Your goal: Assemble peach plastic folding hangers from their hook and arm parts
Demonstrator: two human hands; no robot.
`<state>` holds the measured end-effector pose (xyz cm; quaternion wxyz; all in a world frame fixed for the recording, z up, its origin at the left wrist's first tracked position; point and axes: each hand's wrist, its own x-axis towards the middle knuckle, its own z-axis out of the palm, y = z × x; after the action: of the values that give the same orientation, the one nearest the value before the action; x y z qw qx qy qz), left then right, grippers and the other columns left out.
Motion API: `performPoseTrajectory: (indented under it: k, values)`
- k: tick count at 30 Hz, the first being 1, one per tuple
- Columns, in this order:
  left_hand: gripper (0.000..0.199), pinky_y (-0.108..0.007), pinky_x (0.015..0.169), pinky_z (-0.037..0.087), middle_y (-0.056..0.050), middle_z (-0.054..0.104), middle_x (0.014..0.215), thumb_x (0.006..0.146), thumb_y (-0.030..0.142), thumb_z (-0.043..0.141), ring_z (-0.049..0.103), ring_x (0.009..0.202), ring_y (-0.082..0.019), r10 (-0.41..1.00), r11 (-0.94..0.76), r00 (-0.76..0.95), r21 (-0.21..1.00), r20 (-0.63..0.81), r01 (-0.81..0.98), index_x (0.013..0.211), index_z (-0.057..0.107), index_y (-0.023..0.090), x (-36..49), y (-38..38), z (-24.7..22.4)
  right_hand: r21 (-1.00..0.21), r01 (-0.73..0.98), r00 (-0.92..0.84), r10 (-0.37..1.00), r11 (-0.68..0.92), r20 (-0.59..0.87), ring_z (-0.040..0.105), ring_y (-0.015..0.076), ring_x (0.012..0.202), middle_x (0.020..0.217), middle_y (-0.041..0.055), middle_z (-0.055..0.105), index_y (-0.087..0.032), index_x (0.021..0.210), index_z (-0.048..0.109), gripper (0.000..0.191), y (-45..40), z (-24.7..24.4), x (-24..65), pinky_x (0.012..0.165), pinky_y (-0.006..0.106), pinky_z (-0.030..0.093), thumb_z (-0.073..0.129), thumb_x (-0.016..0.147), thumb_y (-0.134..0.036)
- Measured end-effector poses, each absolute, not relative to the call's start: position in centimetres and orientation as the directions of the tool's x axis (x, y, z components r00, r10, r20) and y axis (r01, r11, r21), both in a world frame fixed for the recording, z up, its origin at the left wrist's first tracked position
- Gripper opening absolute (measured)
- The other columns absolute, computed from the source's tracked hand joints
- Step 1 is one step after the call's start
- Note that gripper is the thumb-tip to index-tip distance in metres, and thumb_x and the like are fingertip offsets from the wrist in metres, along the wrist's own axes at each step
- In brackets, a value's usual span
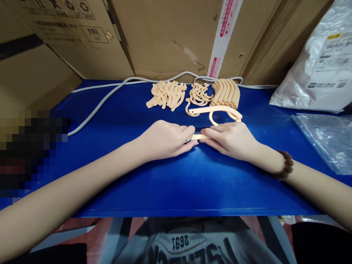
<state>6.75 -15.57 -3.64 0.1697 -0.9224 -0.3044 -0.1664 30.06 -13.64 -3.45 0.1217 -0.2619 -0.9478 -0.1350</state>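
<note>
My left hand [167,139] and my right hand [231,141] meet over the blue table, fingers closed on a beige plastic hanger piece [199,137]. My left fingertips pinch its left end; my right fingers wrap over the rest and hide much of it. Just beyond my right hand, a long curved hanger arm [214,109] and a hook-like curve [211,118] show, seemingly part of the same held hanger. Behind lie a pile of short S-shaped pieces [167,96], a tangle of thin hooks [199,94] and a neat stack of curved arms [227,94].
A white cable [110,90] runs along the back of the blue table [176,183]. Cardboard boxes [170,40] stand behind it. At the right are a white plastic parcel bag [316,73] and a clear plastic bag [327,141]. A blurred dark patch covers the left edge.
</note>
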Motion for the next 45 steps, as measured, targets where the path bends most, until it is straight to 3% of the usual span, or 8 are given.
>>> performPoseTrajectory:
  k: [9, 14, 20, 30, 34, 39, 45]
  values:
    - [0.029, -0.024, 0.045, 0.014, -0.001, 0.067, 0.06, 0.1, 0.035, 0.042, 0.06, 0.047, -0.016, 0.591, -0.701, 0.704, -0.182, 0.393, 0.69, 0.085, 0.058, 0.017, 6.1, -15.3, -3.3, 0.15, 0.575, -0.77, 0.47, 0.804, 0.431, 0.059, 0.0177, 0.074, 0.079, 0.0045, 0.07, -0.016, 0.095, 0.069, 0.036, -13.3, -2.8, 30.4, 0.068, 0.032, 0.038, 0.046, 0.1, -0.043]
    - [0.03, -0.024, 0.046, 0.014, -0.002, 0.069, 0.063, 0.099, 0.035, 0.041, 0.06, 0.049, -0.017, 0.643, -0.649, 0.667, -0.196, 0.375, 0.735, 0.087, 0.062, 0.017, 5.7, -15.0, -2.9, 0.082, 0.728, -0.592, 0.564, 0.68, 0.576, 0.056, 0.0249, 0.094, 0.103, 0.0095, 0.069, -0.019, 0.089, 0.069, 0.034, -12.7, -2.4, 30.8, 0.078, 0.04, 0.037, 0.045, 0.099, -0.04]
    - [0.03, -0.025, 0.045, 0.016, -0.003, 0.07, 0.064, 0.099, 0.034, 0.041, 0.06, 0.049, -0.017, 0.64, -0.649, 0.676, -0.214, 0.365, 0.73, 0.095, 0.064, 0.015, 5.6, -14.9, -2.6, 0.019, 0.73, -0.573, 0.596, 0.684, 0.563, 0.056, 0.027, 0.106, 0.125, 0.0093, 0.065, -0.019, 0.097, 0.07, 0.029, -11.9, -3.0, 31.2, 0.085, 0.043, 0.038, 0.046, 0.099, -0.035]
    - [0.028, -0.028, 0.048, 0.021, 0.0, 0.061, 0.061, 0.095, 0.033, 0.044, 0.057, 0.052, -0.014, 0.541, -0.784, 0.791, -0.17, 0.285, 0.598, 0.076, 0.057, 0.018, 5.2, -14.8, -2.4, 0.096, 0.627, -0.725, 0.534, 0.773, 0.434, 0.056, 0.0242, 0.098, 0.105, 0.007, 0.069, -0.02, 0.098, 0.07, 0.025, -11.5, -3.6, 31.1, 0.088, 0.04, 0.037, 0.049, 0.098, -0.033]
    - [0.014, -0.028, 0.049, 0.026, -0.001, 0.059, 0.066, 0.086, 0.026, 0.047, 0.057, 0.058, -0.016, 0.593, -0.773, 0.781, -0.131, 0.196, 0.62, 0.086, 0.058, 0.017, 5.2, -14.8, -2.0, 0.114, 0.626, -0.73, 0.528, 0.772, 0.435, 0.055, 0.0239, 0.097, 0.104, 0.0082, 0.068, -0.019, 0.1, 0.071, 0.026, -11.5, -3.7, 31.0, 0.088, 0.04, 0.036, 0.048, 0.098, -0.032]
    - [0.016, -0.029, 0.049, 0.028, -0.002, 0.055, 0.068, 0.075, 0.02, 0.049, 0.056, 0.063, -0.019, 0.63, -0.754, 0.77, -0.158, 0.104, 0.638, 0.089, 0.057, 0.018, 5.3, -14.8, -1.9, 0.096, 0.639, -0.723, 0.554, 0.763, 0.412, 0.054, 0.0242, 0.096, 0.102, 0.0089, 0.066, -0.02, 0.106, 0.07, 0.027, -11.5, -3.6, 31.1, 0.088, 0.041, 0.035, 0.047, 0.098, -0.031]
    - [0.016, -0.031, 0.054, 0.036, -0.005, 0.059, 0.075, 0.073, 0.016, 0.05, 0.056, 0.078, -0.024, 0.595, -0.782, 0.799, -0.166, 0.087, 0.6, 0.087, 0.056, 0.018, 5.4, -14.7, -1.9, 0.09, 0.69, -0.69, 0.615, 0.719, 0.381, 0.055, 0.0245, 0.094, 0.099, 0.0081, 0.066, -0.022, 0.109, 0.069, 0.028, -11.5, -3.6, 31.1, 0.085, 0.04, 0.035, 0.045, 0.098, -0.03]
